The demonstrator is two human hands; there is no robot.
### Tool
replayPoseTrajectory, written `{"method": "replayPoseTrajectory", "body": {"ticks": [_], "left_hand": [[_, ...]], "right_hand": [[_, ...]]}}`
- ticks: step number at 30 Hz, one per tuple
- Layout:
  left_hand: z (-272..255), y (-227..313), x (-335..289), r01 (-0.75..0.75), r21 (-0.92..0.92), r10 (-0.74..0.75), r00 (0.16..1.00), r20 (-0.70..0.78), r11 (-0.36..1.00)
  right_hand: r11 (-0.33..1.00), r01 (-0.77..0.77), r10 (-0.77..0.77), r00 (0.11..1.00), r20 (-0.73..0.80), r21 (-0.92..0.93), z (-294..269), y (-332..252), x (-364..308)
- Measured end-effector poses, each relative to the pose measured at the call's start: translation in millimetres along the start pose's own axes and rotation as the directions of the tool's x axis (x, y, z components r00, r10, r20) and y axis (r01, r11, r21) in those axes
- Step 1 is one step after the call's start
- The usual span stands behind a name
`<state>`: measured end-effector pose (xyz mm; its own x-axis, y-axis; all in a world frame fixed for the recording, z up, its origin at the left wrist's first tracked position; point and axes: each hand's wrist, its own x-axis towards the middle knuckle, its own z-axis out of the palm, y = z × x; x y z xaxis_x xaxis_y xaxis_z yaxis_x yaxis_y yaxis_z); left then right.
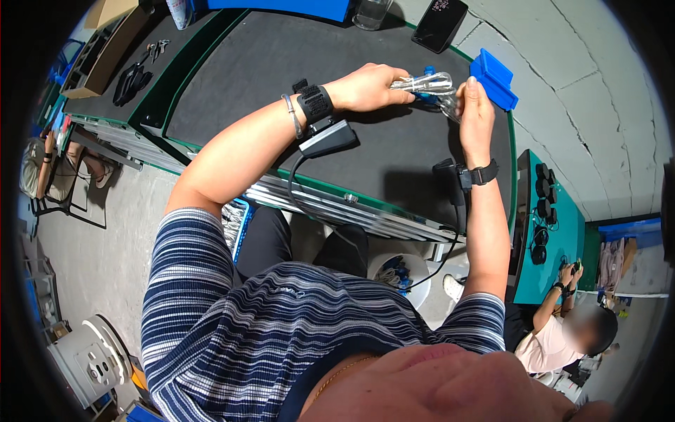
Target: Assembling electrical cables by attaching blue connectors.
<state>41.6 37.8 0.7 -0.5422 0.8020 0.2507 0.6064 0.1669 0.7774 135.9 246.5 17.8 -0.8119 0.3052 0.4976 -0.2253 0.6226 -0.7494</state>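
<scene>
My left hand [376, 88] is closed around one end of a coiled cable bundle [437, 84], pale and shiny, with blue parts showing beneath it. The bundle is just above the dark mat [267, 70], toward the right end of the bench. On its other side, my right hand [477, 111] has its fingers bent together at a loose, glossy part of the same bundle. Whether that part is cable or clear wrapping I cannot make out. Close beyond my right hand sits a small blue plastic bin [493, 76].
A black phone [440, 25] and a clear jar [371, 13] stand at the far edge. Black devices hang by cords from both wrists. A white bucket [415, 271] holding blue-ended cables is below the bench. Another person [562, 330] works at a green table [555, 232] on the right.
</scene>
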Motion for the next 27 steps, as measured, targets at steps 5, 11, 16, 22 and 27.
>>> {"method": "replayPoseTrajectory", "body": {"ticks": [5,11,16,22,27], "left_hand": [[-3.9,3.0,-2.1,-0.036,0.058,0.04,0.996,-0.08,0.998],[-4.0,3.9,-2.8,-0.094,0.101,0.1,0.994,-0.052,0.99],[-3.5,2.0,-2.9,-0.139,0.122,0.147,0.987,-0.061,0.983],[-5.3,3.9,-4.0,-0.152,0.134,0.161,0.985,-0.054,0.979],[-6.0,4.4,-4.2,-0.148,0.089,0.151,0.988,-0.018,0.985]], "right_hand": [[0.873,-0.384,0.278,0.898,0.34,0.301,1.5,0.6,-3.4],[0.867,-0.324,0.166,0.904,0.393,0.379,1.8,0.1,-2.1],[0.844,-0.322,0.133,0.9,0.414,0.429,1.5,0.7,-1.5],[0.831,-0.285,0.084,0.913,0.399,0.477,3.3,1.4,-2.1],[0.837,-0.238,0.038,0.923,0.382,0.493,4.7,-1.3,-2.0]]}}
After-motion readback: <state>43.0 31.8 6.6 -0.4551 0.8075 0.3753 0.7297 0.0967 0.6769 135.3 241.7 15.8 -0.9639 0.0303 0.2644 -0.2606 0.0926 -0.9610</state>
